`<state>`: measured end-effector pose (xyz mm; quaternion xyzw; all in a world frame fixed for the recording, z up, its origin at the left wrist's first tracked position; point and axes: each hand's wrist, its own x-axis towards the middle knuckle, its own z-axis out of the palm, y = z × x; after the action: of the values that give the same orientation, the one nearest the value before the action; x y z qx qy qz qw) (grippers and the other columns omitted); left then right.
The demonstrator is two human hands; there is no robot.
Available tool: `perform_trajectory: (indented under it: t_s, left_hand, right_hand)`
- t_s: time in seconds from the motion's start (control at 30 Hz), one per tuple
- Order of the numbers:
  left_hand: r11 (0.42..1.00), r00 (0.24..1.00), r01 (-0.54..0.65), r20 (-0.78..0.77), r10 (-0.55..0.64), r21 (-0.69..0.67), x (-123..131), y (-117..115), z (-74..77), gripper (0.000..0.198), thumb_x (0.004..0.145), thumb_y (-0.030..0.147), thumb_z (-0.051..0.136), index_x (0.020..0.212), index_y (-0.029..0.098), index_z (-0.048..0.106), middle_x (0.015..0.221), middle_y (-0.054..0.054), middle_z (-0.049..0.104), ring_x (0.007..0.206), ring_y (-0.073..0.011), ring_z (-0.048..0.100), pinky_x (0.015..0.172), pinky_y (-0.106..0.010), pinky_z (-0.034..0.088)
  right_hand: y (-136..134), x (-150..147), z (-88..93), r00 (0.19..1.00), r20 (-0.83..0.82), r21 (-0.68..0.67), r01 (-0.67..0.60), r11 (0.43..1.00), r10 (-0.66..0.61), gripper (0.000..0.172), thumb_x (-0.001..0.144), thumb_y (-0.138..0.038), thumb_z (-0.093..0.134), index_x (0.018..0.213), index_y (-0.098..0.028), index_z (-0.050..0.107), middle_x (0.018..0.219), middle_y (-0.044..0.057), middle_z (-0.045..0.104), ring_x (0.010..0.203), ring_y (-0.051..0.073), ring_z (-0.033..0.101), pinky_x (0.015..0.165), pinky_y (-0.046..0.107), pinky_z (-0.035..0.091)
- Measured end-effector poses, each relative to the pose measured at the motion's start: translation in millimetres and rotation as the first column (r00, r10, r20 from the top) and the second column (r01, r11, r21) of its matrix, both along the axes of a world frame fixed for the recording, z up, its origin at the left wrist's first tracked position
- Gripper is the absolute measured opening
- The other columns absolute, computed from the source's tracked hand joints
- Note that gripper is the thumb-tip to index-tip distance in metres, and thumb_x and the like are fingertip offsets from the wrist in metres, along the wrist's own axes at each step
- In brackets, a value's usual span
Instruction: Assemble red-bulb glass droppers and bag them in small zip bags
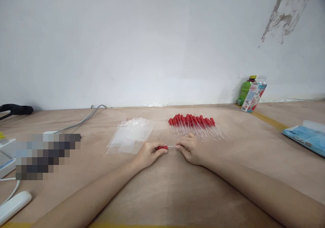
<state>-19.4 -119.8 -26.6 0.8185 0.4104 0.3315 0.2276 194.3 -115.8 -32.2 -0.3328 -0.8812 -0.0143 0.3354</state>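
Observation:
Between my two hands lies a dropper [164, 147] with a red rubber bulb and a thin clear tube, held level just above or on the table. My left hand [149, 153] pinches the red bulb. The fingers of my right hand [189, 149] close round the far end of the clear tube, hiding its tip. Just beyond my right hand, a row of several more droppers [191, 121] lies side by side, red bulbs pointing toward the wall. Behind my left hand spreads an overlapping stack of clear plastic bags [129, 135].
At the back right stand a green bottle [244, 92] and a white patterned bottle [254, 96]. A blue packet [308, 136] lies at the right edge. Cables [87, 118], a blurred-out dark item [45, 158] and a white rounded object [16, 204] occupy the left side.

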Motion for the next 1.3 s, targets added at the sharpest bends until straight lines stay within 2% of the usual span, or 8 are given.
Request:
perform_trajectory:
  t_s: [0.37, 0.57, 0.67, 0.73, 0.87, 1.0, 1.17, 1.3]
  left_hand:
    - [1.000, 0.999, 0.017, -0.035, -0.016, 0.013, 0, 1, 0.6, 0.022, 0.078, 0.033, 0.054, 0.091, 0.019, 0.065, 0.087, -0.001, 0.068, 0.077, -0.0142, 0.062, 0.069, -0.022, 0.048]
    - [0.979, 0.998, 0.030, -0.059, -0.019, 0.202, -1, 0, 8.4, 0.021, 0.081, 0.032, 0.051, 0.092, 0.020, 0.064, 0.085, -0.001, 0.067, 0.075, -0.0137, 0.061, 0.070, -0.024, 0.048]
    - [0.945, 0.994, -0.056, -0.074, 0.085, 0.323, -7, 5, 15.3, 0.028, 0.080, 0.035, 0.051, 0.101, 0.019, 0.060, 0.096, -0.004, 0.064, 0.089, -0.0167, 0.058, 0.080, -0.028, 0.046]
    - [0.913, 0.971, -0.154, -0.112, 0.210, 0.378, -15, 12, 19.5, 0.032, 0.080, 0.037, 0.049, 0.104, 0.018, 0.058, 0.102, -0.006, 0.062, 0.097, -0.0193, 0.054, 0.085, -0.031, 0.043]
    - [0.824, 0.845, -0.371, -0.212, 0.491, 0.428, -41, 34, 21.7, 0.034, 0.081, 0.040, 0.045, 0.098, 0.016, 0.062, 0.104, -0.009, 0.061, 0.103, -0.0246, 0.050, 0.090, -0.038, 0.038]
    - [0.760, 0.688, -0.500, -0.343, 0.640, 0.416, -61, 47, 14.7, 0.043, 0.080, 0.044, 0.042, 0.107, 0.014, 0.057, 0.118, -0.012, 0.052, 0.113, -0.0273, 0.042, 0.095, -0.040, 0.033]
    - [0.797, 0.634, -0.519, -0.485, 0.602, 0.310, -68, 49, 4.3, 0.063, 0.078, 0.056, 0.036, 0.119, 0.009, 0.046, 0.128, -0.016, 0.042, 0.121, -0.0276, 0.034, 0.097, -0.037, 0.029]
    - [0.861, 0.672, -0.422, -0.540, 0.507, 0.283, -69, 51, 3.5, 0.043, 0.083, 0.047, 0.032, 0.101, 0.016, 0.057, 0.114, -0.011, 0.055, 0.115, -0.0246, 0.043, 0.092, -0.035, 0.034]
  right_hand:
    - [2, -4, 1.5, 0.985, 0.158, -0.036, 0.076, 0.996, -0.069, 0.030, 0.088, -0.024, 0.035, 0.065, -0.016, 0.053, 0.059, -0.001, 0.057, 0.053, 0.010, 0.044, 0.065, 0.028, 0.025]
    - [-5, -3, 14.5, 0.984, 0.176, -0.066, 0.043, 0.997, -0.031, 0.025, 0.088, -0.023, 0.034, 0.079, -0.018, 0.057, 0.075, 0.002, 0.061, 0.070, 0.013, 0.052, 0.070, 0.029, 0.030]
    - [-6, 1, 20.9, 0.995, 0.093, -0.108, 0.028, 0.994, -0.018, 0.022, 0.086, -0.021, 0.037, 0.089, -0.019, 0.059, 0.085, 0.004, 0.061, 0.077, 0.014, 0.054, 0.070, 0.027, 0.035]
    - [-1, 5, 24.0, 0.994, -0.012, -0.146, 0.109, 0.983, -0.112, 0.022, 0.084, -0.023, 0.040, 0.085, -0.018, 0.061, 0.082, 0.005, 0.061, 0.073, 0.014, 0.055, 0.065, 0.026, 0.038]
    - [23, 15, 28.3, 0.873, -0.150, -0.271, 0.415, 0.868, -0.464, 0.022, 0.079, -0.030, 0.044, 0.075, -0.018, 0.063, 0.073, 0.004, 0.064, 0.066, 0.015, 0.056, 0.062, 0.027, 0.038]
    - [51, 20, 31.0, 0.710, -0.067, -0.284, 0.660, 0.696, -0.701, 0.027, 0.076, -0.037, 0.044, 0.063, -0.019, 0.061, 0.067, 0.003, 0.064, 0.068, 0.018, 0.057, 0.073, 0.035, 0.032]
    - [71, 17, 28.1, 0.613, 0.067, -0.257, 0.773, 0.580, -0.788, 0.033, 0.077, -0.039, 0.039, 0.058, -0.018, 0.058, 0.063, 0.005, 0.062, 0.067, 0.021, 0.056, 0.074, 0.040, 0.026]
    - [77, 14, 23.2, 0.593, 0.111, -0.209, 0.798, 0.565, -0.797, 0.029, 0.076, -0.035, 0.041, 0.063, -0.017, 0.059, 0.065, 0.008, 0.063, 0.065, 0.022, 0.056, 0.075, 0.042, 0.024]
